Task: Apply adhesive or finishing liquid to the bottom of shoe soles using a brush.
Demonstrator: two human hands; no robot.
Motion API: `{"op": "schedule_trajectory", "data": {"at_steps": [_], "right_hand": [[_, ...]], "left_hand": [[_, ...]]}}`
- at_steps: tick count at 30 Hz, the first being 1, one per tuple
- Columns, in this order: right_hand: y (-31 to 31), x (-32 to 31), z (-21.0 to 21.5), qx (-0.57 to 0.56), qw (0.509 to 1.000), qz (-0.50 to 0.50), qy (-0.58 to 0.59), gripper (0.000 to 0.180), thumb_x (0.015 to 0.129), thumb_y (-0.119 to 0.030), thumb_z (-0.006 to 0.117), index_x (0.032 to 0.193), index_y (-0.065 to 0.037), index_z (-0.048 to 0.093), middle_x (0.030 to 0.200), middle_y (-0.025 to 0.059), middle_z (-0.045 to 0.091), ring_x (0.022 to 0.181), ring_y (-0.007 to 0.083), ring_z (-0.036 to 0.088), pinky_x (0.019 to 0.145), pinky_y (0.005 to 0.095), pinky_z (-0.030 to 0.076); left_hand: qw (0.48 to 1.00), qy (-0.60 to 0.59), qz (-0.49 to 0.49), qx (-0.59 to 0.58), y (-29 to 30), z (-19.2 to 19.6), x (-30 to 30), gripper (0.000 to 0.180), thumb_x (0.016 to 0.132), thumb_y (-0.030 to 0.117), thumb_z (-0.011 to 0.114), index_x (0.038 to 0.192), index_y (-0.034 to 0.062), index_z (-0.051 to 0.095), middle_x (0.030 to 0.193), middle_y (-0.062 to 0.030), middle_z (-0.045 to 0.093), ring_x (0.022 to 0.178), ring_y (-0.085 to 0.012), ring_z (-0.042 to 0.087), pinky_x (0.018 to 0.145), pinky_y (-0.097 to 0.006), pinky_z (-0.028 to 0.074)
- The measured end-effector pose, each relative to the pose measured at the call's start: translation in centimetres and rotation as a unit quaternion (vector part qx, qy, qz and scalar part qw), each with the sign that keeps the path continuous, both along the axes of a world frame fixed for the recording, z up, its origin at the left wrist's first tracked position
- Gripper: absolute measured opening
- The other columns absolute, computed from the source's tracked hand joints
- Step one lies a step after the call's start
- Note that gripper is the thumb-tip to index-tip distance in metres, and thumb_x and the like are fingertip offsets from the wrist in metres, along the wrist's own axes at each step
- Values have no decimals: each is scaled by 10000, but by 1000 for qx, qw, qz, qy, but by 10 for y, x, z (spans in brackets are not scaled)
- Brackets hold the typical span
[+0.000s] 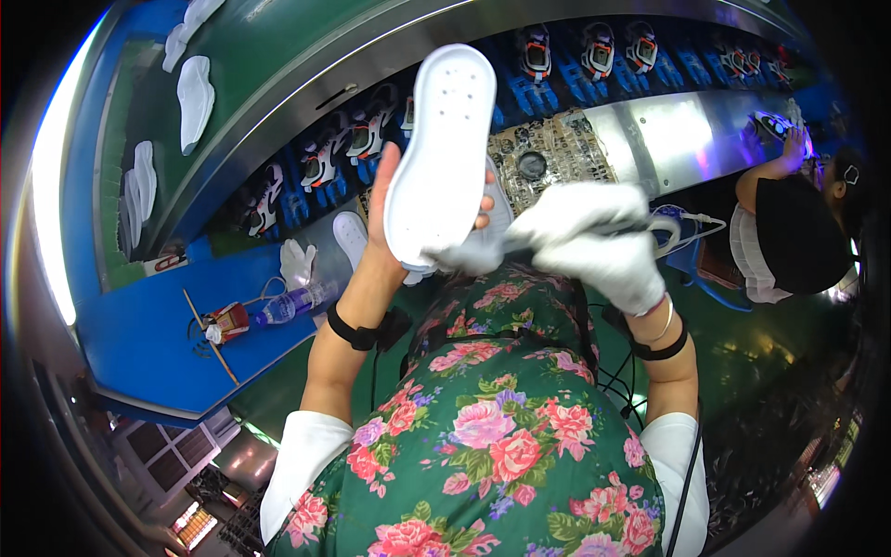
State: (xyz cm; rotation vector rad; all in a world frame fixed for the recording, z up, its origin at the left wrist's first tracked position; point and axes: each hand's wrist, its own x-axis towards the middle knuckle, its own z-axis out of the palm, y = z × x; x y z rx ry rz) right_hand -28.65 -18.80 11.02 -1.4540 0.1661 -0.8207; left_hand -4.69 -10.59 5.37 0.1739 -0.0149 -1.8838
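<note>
My bare left hand (381,200) holds up a white shoe sole (441,158), toe end away from me, its fingers wrapped round the right edge. Small holes dot the sole's toe area. My right hand (599,243), in a white glove, is closed on a brush (471,256) whose pale head is smeared by motion. That head lies at the heel end of the sole; whether it touches, I cannot tell. Behind the held sole, another pale sole (499,197) shows in part. Left of my wrist, one more white sole (350,238) lies on the bench.
Shoe uppers (368,136) on blue holders line the conveyor beyond. A blue table (153,348) at left bears a plastic bottle (295,304), a white glove (297,264) and a thin stick (212,339). White soles (195,102) rest on the green belt. A co-worker (789,223) sits at right.
</note>
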Motion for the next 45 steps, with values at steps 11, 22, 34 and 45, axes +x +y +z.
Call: {"op": "schedule_trajectory", "data": {"at_steps": [11, 22, 34, 45], "right_hand": [[-14, -30, -48, 470, 850, -130, -201, 217, 892, 51, 605, 1092, 2, 672, 1154, 196, 668, 910, 217, 650, 649, 213, 513], [-7, -23, -87, 480, 846, -187, -136, 187, 890, 59, 630, 1070, 15, 654, 1130, 169, 668, 878, 182, 661, 655, 179, 525], [3, 3, -112, 492, 845, -199, -69, 210, 864, 53, 661, 1074, 52, 669, 1076, 182, 698, 754, 164, 661, 637, 218, 539], [-5, -11, -106, 505, 827, -223, -103, 238, 865, 45, 662, 1103, 41, 657, 1056, 157, 700, 791, 177, 673, 653, 226, 542]], "left_hand": [[982, -61, 61, -168, -11, 73, 51, 1011, 840, 807, 490, 1535, 89, 331, 1447, -261, 395, 916, -302, 485, 665, -351, 473], [965, -81, 146, -202, -37, 106, 97, 895, 905, 629, 590, 1536, 84, 263, 1392, -284, 330, 937, -283, 450, 725, -364, 527], [917, 98, 386, -12, -60, 77, 165, 862, 988, 563, 450, 1483, -104, 223, 1400, -289, 419, 1225, -372, 504, 1029, -453, 477], [494, -807, 289, -146, -206, 94, 30, 772, 855, 412, 748, 1473, 83, 422, 1379, -221, 523, 1285, -350, 487, 957, -453, 510]]}}
